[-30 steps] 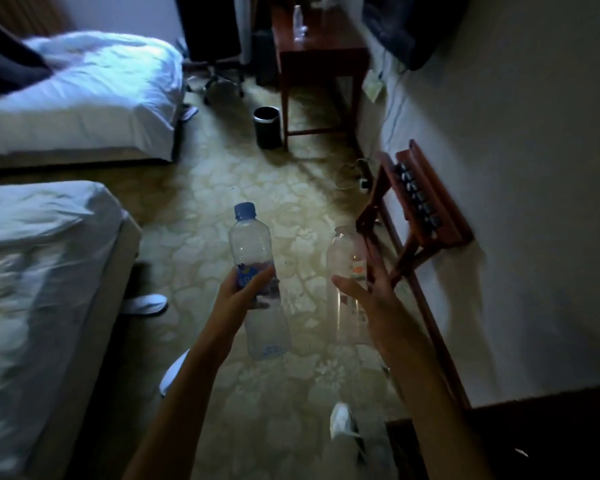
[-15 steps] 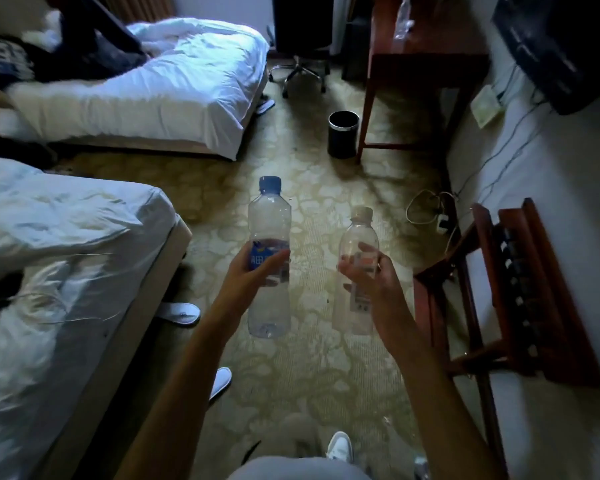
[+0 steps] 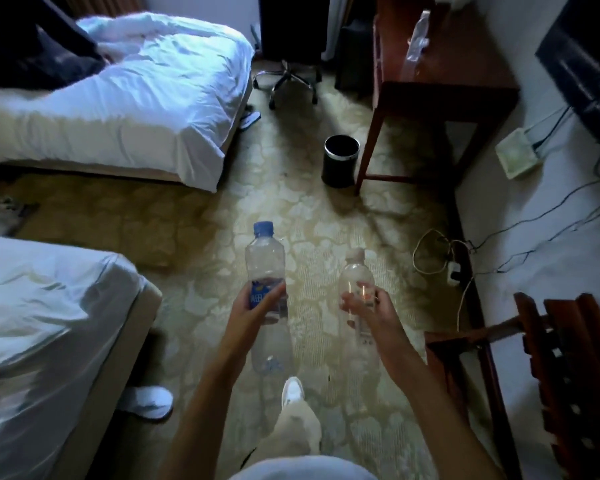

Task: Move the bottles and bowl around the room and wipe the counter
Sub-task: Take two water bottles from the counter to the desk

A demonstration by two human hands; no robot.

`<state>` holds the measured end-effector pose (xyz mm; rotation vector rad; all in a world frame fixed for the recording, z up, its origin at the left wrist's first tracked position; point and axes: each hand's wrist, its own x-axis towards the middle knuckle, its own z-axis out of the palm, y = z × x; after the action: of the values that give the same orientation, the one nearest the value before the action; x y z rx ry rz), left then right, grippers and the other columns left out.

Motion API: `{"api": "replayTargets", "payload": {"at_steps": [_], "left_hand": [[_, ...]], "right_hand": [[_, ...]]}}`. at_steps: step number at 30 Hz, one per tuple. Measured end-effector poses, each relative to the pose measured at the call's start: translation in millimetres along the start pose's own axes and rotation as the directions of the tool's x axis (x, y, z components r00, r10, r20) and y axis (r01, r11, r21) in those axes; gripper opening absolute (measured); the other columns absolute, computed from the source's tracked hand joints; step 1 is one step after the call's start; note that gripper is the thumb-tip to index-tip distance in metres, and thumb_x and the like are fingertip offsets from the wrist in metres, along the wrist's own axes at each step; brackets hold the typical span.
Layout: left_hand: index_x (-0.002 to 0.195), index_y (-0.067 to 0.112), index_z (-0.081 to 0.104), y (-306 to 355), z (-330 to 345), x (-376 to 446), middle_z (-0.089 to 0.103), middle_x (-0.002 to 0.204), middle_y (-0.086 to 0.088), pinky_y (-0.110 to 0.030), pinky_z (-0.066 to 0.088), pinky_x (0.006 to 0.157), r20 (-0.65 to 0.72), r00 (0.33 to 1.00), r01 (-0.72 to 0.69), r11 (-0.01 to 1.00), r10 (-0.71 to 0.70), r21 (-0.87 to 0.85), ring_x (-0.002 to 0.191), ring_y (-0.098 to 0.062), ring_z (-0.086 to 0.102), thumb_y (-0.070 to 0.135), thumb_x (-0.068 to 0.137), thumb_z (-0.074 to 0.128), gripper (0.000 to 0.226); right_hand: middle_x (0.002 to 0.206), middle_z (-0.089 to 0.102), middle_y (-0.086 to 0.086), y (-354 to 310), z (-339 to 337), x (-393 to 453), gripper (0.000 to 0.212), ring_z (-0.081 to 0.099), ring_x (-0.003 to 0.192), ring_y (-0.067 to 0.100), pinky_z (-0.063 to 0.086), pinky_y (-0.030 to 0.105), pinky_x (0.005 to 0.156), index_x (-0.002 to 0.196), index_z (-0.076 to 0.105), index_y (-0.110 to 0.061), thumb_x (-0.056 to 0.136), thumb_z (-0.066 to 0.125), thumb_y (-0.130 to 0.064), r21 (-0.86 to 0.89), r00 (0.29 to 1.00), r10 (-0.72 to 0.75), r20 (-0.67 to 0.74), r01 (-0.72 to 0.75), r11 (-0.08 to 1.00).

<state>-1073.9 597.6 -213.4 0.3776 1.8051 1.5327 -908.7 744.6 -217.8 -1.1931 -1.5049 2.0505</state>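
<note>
My left hand (image 3: 257, 311) grips a clear plastic bottle with a blue cap and blue label (image 3: 264, 261), held upright over the patterned carpet. A shorter clear bottle with a pale cap (image 3: 355, 275) stands upright in my right hand (image 3: 369, 311), whose fingers wrap its middle. Both bottles are at chest height in front of me, a hand's width apart. Far ahead, a third clear bottle (image 3: 417, 39) stands on a dark red wooden desk (image 3: 465, 88). No bowl or cloth is in view.
Two white beds lie on the left, one near (image 3: 49, 323) and one far (image 3: 136, 98). A black waste bin (image 3: 340, 161) stands beside the desk leg. A wooden luggage rack (image 3: 551, 368) and floor cables (image 3: 440, 258) line the right wall. An office chair (image 3: 291, 74) stands at the back. A white slipper (image 3: 146, 403) lies beside the near bed.
I have walked forward along the aisle; the desk, bin and far bed are closer and the luggage rack has slid to my lower right. Both bottles stay held upright.
</note>
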Motion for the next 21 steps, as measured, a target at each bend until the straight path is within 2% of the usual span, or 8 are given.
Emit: {"api": "replayTargets", "payload": {"at_steps": [4, 7, 10, 14, 18, 21], "left_hand": [[0.119, 0.018, 0.061, 69, -10, 112, 0.073, 0.104, -0.006, -0.03, 0.057, 0.078, 0.078, 0.995, -0.072, 0.997, 0.069, 0.036, 0.093, -0.022, 0.072, 0.047, 0.085, 0.065, 0.045], [0.118, 0.018, 0.061, 103, -12, 186, 0.074, 0.1, -0.005, -0.027, 0.057, 0.074, 0.072, 0.992, -0.101, 0.995, 0.1, 0.017, 0.087, -0.018, 0.073, 0.041, 0.088, 0.063, 0.037], [0.118, 0.02, 0.061, 111, -11, 260, 0.074, 0.1, -0.004, -0.029, 0.057, 0.075, 0.07, 0.995, -0.065, 0.998, 0.064, 0.015, 0.088, -0.019, 0.073, 0.04, 0.088, 0.062, 0.036], [0.115, 0.024, 0.062, 116, -8, 377, 0.074, 0.101, -0.005, -0.029, 0.055, 0.073, 0.056, 0.998, -0.03, 0.999, 0.028, 0.035, 0.093, -0.023, 0.072, 0.044, 0.087, 0.063, 0.034], [0.114, 0.025, 0.062, 158, -8, 497, 0.075, 0.1, -0.004, -0.034, 0.056, 0.076, 0.031, 1.0, -0.006, 0.999, 0.004, 0.05, 0.093, -0.024, 0.072, 0.049, 0.084, 0.065, 0.039], [0.113, 0.024, 0.059, 214, -5, 584, 0.074, 0.097, -0.003, -0.031, 0.054, 0.073, 0.039, 0.998, -0.049, 0.997, 0.047, 0.057, 0.09, -0.021, 0.072, 0.054, 0.077, 0.064, 0.046]], "right_hand": [[0.119, 0.068, 0.0, -75, 24, 96, 0.063, 0.069, 0.104, 0.012, 0.053, 0.04, 0.094, 0.13, 0.048, -0.028, 0.076, 0.076, -0.043, 0.008, 0.997, -0.074, -0.004, 0.074, 0.997], [0.12, 0.067, 0.0, -109, 41, 163, 0.067, 0.069, 0.104, 0.012, 0.052, 0.039, 0.093, 0.129, 0.049, -0.028, 0.071, 0.076, -0.05, 0.005, 0.996, -0.084, -0.014, 0.084, 0.996], [0.12, 0.067, 0.003, -121, 58, 236, 0.065, 0.069, 0.105, 0.015, 0.053, 0.04, 0.093, 0.128, 0.049, -0.027, 0.072, 0.076, -0.047, 0.019, 0.999, -0.045, -0.013, 0.046, 0.999], [0.12, 0.067, 0.002, -142, 78, 354, 0.065, 0.068, 0.105, 0.013, 0.051, 0.029, 0.082, 0.13, 0.046, -0.025, 0.076, 0.075, -0.045, 0.027, 1.0, -0.01, 0.002, 0.01, 1.0], [0.121, 0.065, 0.001, -205, 97, 473, 0.059, 0.066, 0.107, 0.013, 0.052, 0.031, 0.085, 0.131, 0.044, -0.026, 0.082, 0.073, -0.041, 0.023, 0.999, -0.028, 0.035, 0.028, 0.999], [0.121, 0.062, -0.004, -270, 105, 555, 0.058, 0.063, 0.107, 0.008, 0.049, 0.026, 0.081, 0.135, 0.041, -0.025, 0.086, 0.069, -0.037, 0.009, 0.995, -0.088, 0.045, 0.088, 0.996]]}}
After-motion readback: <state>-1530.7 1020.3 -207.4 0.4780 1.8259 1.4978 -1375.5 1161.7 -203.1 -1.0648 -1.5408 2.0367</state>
